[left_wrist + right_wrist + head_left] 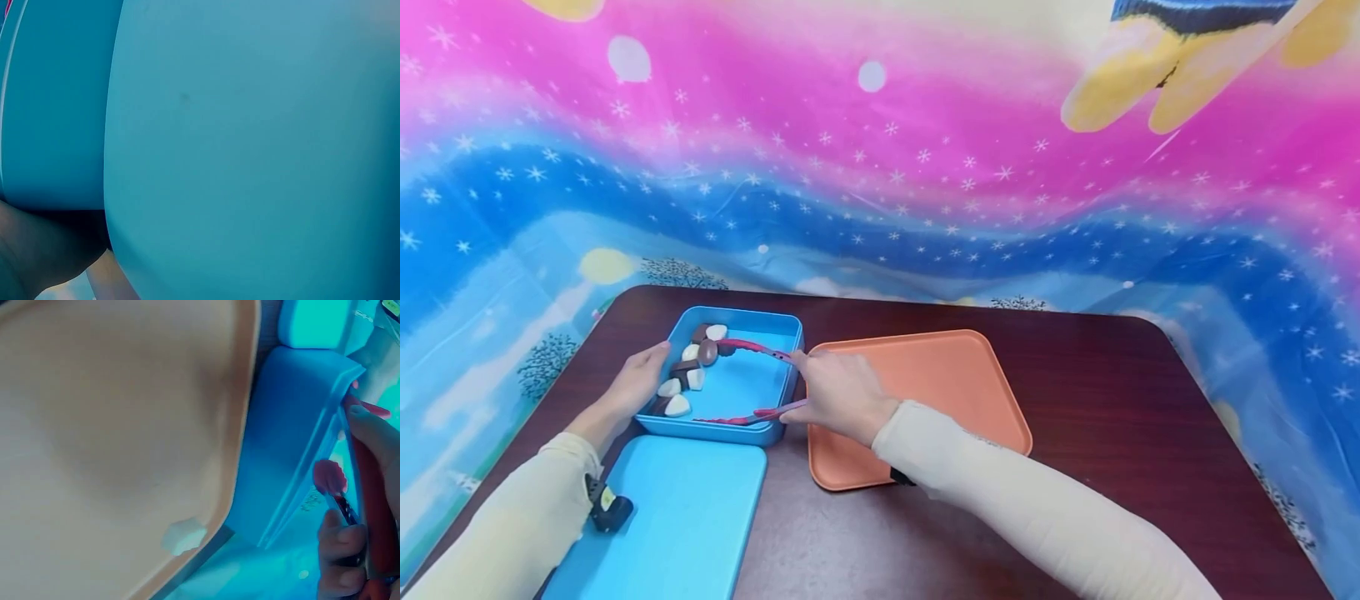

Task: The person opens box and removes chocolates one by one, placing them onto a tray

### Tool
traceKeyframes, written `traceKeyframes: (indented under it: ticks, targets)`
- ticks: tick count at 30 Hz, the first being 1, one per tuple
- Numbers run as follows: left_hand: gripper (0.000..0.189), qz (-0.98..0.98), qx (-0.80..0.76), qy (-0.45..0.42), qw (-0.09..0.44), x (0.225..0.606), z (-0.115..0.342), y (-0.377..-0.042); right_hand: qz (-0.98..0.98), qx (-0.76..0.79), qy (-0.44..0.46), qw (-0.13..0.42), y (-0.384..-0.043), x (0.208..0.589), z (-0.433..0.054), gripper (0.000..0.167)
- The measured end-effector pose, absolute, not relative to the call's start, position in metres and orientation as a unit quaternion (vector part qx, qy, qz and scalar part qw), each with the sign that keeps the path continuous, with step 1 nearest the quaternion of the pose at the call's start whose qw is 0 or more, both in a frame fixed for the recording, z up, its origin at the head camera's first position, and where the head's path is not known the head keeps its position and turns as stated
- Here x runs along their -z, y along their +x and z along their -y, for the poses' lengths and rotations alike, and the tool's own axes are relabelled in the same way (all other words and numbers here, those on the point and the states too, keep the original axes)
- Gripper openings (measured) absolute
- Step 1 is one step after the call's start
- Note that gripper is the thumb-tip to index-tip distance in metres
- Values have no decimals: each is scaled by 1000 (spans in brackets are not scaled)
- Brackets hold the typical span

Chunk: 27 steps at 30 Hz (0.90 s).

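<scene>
- Red tongs point(748, 345): over the blue box point(685, 428), arms spread; tips point to nine o'clock, long axis nine-to-three.
- Your right hand point(842, 392) grips them at the box's three o'clock.
- Brown and white pieces point(693, 379) lie inside, toward nine; tip contact cannot be told.
- Your left hand point(640, 379) touches the box at nine; finger curl cannot be told.
- Blue lid point(692, 500): six o'clock.
- Orange tray point(955, 375): three o'clock; only your right wrist view shows its white block point(184, 536).
</scene>
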<state>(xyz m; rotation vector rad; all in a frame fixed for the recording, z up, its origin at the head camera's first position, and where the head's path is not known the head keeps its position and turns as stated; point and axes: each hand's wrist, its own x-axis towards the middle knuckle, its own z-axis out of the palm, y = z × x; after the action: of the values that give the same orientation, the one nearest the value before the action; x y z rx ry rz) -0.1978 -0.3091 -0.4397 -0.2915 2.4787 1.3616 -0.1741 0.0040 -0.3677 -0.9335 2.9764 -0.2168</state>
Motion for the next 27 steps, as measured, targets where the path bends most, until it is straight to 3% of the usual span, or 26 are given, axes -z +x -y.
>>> traceKeyframes:
  ticks: [27]
  targets:
    - [82,-863,-473,-99,148,440,309,-200,-946,23,-321,44,-174,381,36,38]
